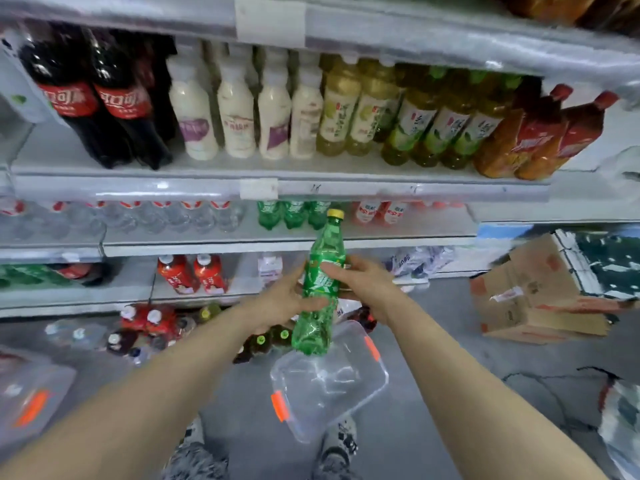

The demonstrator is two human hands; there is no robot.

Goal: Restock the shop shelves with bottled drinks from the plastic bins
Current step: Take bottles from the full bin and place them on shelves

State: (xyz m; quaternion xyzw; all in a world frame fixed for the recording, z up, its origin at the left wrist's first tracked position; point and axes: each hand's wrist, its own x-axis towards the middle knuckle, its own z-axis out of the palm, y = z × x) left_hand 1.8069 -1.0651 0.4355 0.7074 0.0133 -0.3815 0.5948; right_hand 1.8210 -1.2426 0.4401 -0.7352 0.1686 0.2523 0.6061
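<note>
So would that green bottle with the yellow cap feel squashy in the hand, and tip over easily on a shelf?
The green bottle looks like thin clear plastic, so it probably gives a little when squeezed. Tall and narrow, it could tip at a nudge; being round, it would likely roll.

White metal shelving [69, 154] rises in several tiers straight ahead. Its front edges carry clear price rails [381, 194] that catch glare from the light above. Below is a grey concrete floor [446, 313], cracked at the right, where opened cardboard boxes [526, 292] sit stacked.
</note>
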